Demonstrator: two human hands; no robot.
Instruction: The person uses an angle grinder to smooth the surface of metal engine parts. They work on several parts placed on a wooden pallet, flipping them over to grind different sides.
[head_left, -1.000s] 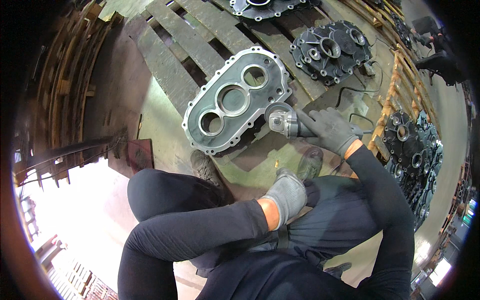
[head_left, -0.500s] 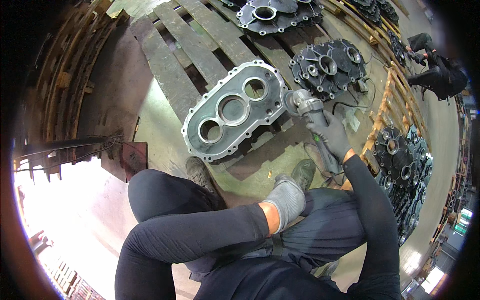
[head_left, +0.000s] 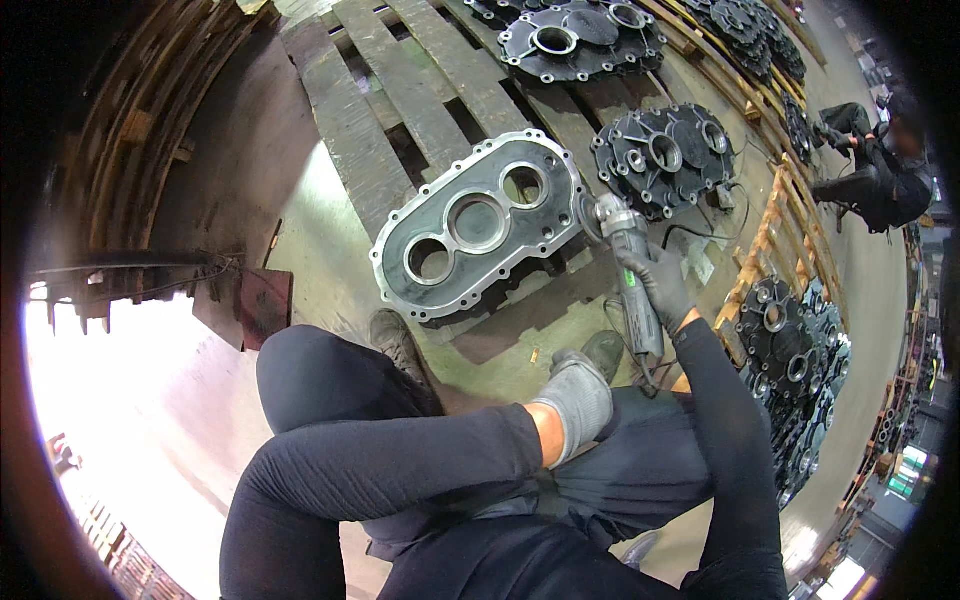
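Observation:
My gloved right hand (head_left: 668, 282) is closed around the body of a grey angle grinder (head_left: 632, 290). The grinder's disc end is at the right end of a metal gearbox housing (head_left: 398, 238); whether it touches the edge, I cannot tell. The oblong housing has a bright machined rim with bolt holes, a dark inside and three large round openings. It lies slanted, partly over a wooden pallet (head_left: 345, 130). My left hand (head_left: 578, 405), in a grey glove, rests on my right knee, its fingertips hidden.
Dark castings stand on the pallet, one beyond the grinder (head_left: 690, 150) and another farther back (head_left: 585, 40). More castings (head_left: 790, 340) are stacked at the right by a pallet edge (head_left: 765, 255). A crouching co-worker (head_left: 870, 170) is at far right. Stacked pallets (head_left: 150, 120) stand left.
The grinder has shifted slightly down along the housing's right end and its body now stands more upright. My left hand stays on the knee. The whole view has shifted slightly.

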